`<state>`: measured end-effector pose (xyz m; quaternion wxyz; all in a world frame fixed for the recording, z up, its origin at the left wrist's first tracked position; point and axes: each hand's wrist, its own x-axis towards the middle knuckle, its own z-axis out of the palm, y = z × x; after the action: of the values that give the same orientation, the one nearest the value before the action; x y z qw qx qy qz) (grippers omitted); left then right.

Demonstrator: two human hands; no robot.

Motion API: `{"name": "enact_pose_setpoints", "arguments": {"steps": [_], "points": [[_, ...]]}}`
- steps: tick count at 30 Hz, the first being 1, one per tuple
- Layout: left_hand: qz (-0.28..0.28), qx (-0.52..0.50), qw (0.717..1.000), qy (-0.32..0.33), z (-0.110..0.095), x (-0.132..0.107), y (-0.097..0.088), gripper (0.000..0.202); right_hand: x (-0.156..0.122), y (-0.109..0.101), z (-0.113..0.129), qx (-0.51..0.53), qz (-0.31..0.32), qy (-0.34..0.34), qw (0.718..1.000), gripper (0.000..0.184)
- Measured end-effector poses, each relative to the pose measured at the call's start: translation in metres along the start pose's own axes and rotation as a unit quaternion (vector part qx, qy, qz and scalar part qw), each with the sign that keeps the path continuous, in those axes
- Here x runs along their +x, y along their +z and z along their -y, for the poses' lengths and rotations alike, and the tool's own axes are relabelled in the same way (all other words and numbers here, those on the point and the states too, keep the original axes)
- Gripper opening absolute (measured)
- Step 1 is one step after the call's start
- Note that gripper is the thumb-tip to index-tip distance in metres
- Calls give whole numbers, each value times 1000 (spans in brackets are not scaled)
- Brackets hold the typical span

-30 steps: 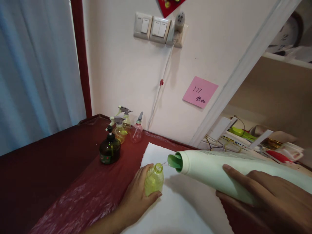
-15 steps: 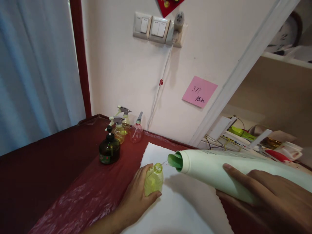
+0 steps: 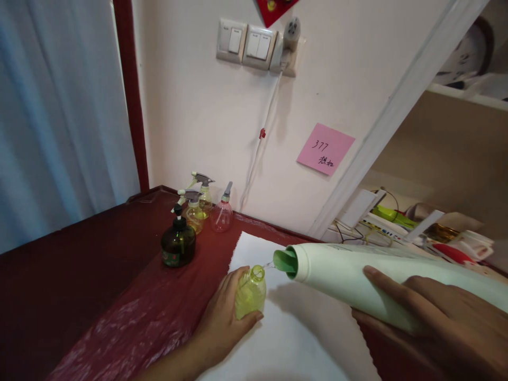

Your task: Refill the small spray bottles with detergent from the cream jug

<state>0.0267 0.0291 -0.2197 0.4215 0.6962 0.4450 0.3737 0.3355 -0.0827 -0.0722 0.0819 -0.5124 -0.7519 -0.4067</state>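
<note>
My left hand [image 3: 222, 323] is wrapped round a small yellow-green bottle [image 3: 250, 291] that stands upright and uncapped on a white sheet [image 3: 286, 338]. My right hand [image 3: 432, 323] grips a large pale green-white bottle [image 3: 357, 275] that lies almost level. Its green spout [image 3: 284, 260] points left, just above and right of the small bottle's mouth. A thin clear stream runs from the spout into that mouth.
A dark brown pump bottle [image 3: 178, 244], two yellow spray bottles [image 3: 197, 207] and a clear pink one [image 3: 223, 211] stand at the back of the dark red table [image 3: 79, 275]. Cluttered shelves [image 3: 416, 222] lie to the right. Switches, a socket and a pink note [image 3: 325, 149] are on the wall.
</note>
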Motion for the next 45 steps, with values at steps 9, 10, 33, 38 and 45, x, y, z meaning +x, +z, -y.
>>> {"name": "enact_pose_setpoints", "arguments": {"steps": [9, 10, 33, 38, 45], "points": [[2, 6, 1000, 5, 3, -1, 0, 74, -2, 0, 0, 24, 7, 15, 1000, 62], [2, 8, 1000, 4, 3, -1, 0, 74, -2, -1, 0, 23, 5, 13, 1000, 63], [5, 1, 1000, 9, 1, -2, 0, 73, -2, 3, 1, 19, 12, 5, 1000, 65], [1, 3, 1000, 11, 0, -1, -1, 73, 2, 3, 6, 21, -14, 9, 1000, 51], [-7, 0, 1000, 19, -1, 0, 0, 71, 16, -3, 17, 34, -85, -26, 995, 49]]}}
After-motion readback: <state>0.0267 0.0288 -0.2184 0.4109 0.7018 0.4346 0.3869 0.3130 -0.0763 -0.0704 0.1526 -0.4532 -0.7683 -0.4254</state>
